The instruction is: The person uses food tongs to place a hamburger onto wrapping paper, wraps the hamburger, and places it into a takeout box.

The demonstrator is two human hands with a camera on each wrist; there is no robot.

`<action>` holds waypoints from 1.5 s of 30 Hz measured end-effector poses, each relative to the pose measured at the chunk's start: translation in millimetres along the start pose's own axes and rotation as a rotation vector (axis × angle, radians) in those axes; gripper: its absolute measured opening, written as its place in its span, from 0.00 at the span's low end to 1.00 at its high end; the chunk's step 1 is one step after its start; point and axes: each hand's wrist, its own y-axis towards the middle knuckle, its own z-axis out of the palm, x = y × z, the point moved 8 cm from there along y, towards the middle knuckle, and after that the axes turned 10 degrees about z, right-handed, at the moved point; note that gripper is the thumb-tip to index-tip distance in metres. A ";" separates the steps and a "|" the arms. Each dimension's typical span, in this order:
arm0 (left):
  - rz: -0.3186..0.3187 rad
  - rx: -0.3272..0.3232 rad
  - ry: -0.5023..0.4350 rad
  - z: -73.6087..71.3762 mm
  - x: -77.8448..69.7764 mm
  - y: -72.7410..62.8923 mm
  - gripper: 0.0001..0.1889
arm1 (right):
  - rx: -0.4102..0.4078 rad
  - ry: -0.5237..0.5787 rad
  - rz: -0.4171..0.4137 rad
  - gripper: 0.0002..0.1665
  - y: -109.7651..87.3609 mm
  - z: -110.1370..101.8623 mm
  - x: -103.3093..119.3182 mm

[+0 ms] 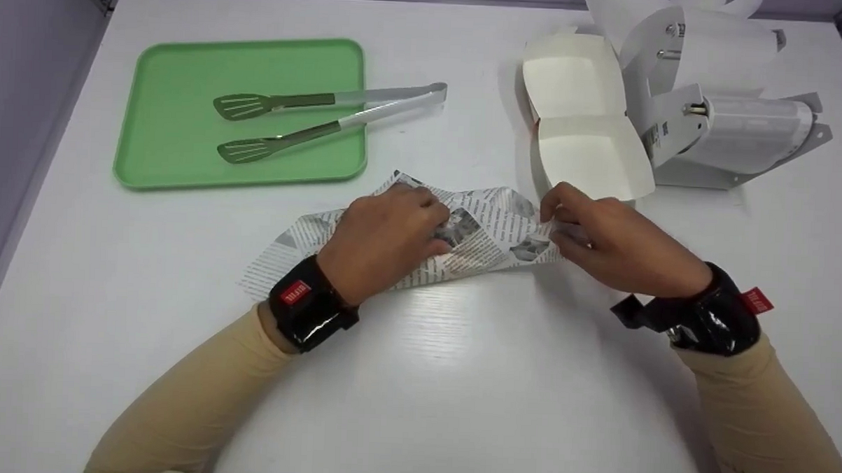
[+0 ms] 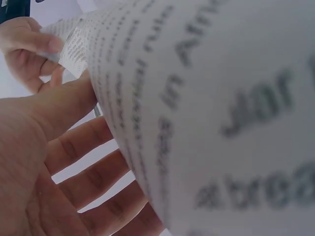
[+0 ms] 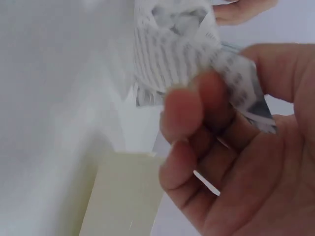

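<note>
A sheet of newspaper-print wrapping paper (image 1: 495,221) is folded into a long bundle at the middle of the table. My left hand (image 1: 387,235) holds its middle from above, thumb toward the near side. In the left wrist view, the thumb and fingers (image 2: 83,182) lie against the printed paper (image 2: 197,123). My right hand (image 1: 620,240) pinches the paper's right end. A narrow strip of the paper (image 3: 241,81) shows between thumb and fingers in the right wrist view. Whatever may be inside the paper is hidden.
A green tray (image 1: 166,115) stands at the back left, with slotted metal tongs (image 1: 305,131) lying partly on it. Just beyond my right hand is an open white clamshell box (image 1: 577,81). A metal dispenser with a film roll (image 1: 754,132) stands at the back right.
</note>
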 end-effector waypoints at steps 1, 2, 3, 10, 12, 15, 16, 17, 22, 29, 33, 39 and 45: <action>0.001 -0.001 0.004 0.1 -0.2 0.1 0.16 | -0.020 0.008 -0.015 0.13 -0.2 -1.4 2.3; 0.003 -0.001 0.007 0.2 -0.6 0.3 0.15 | -0.041 0.017 -0.027 0.13 -0.4 -3.0 4.5; 0.006 0.001 0.011 0.5 -1.0 0.4 0.15 | -0.061 0.026 -0.036 0.12 -0.5 -4.3 6.7; 0.044 -0.001 0.059 2.5 -6.1 2.1 0.13 | -0.165 0.154 -0.040 0.12 -1.3 -12.6 18.9; 0.044 0.003 0.065 3.1 -6.5 2.5 0.13 | -0.191 0.177 -0.043 0.12 -1.7 -13.6 23.0; 0.043 0.017 0.064 4.2 -7.1 3.2 0.14 | -0.235 0.182 -0.066 0.12 -1.2 -13.8 30.1; 0.042 0.022 0.062 4.8 -7.5 3.7 0.14 | -0.249 0.180 -0.075 0.12 -0.7 -13.6 32.1; 0.042 0.028 0.061 5.3 -7.9 4.2 0.14 | -0.261 0.179 -0.084 0.12 -0.2 -13.5 34.0; 0.045 0.059 0.074 8.6 -10.0 7.1 0.15 | -0.274 0.193 -0.114 0.10 4.7 -9.7 39.7; 0.054 0.085 0.086 11.6 -10.7 10.6 0.15 | -0.234 0.294 -0.145 0.08 13.0 -4.1 46.9; 0.057 0.069 0.075 11.7 -10.2 11.0 0.15 | -0.194 0.358 -0.162 0.08 18.0 0.2 51.8; 0.075 0.038 0.070 10.7 -10.8 10.9 0.14 | -0.141 0.431 -0.228 0.09 22.3 6.2 59.3; 0.074 0.035 0.056 10.5 -9.4 10.0 0.14 | -0.105 0.503 -0.244 0.07 25.9 10.1 60.8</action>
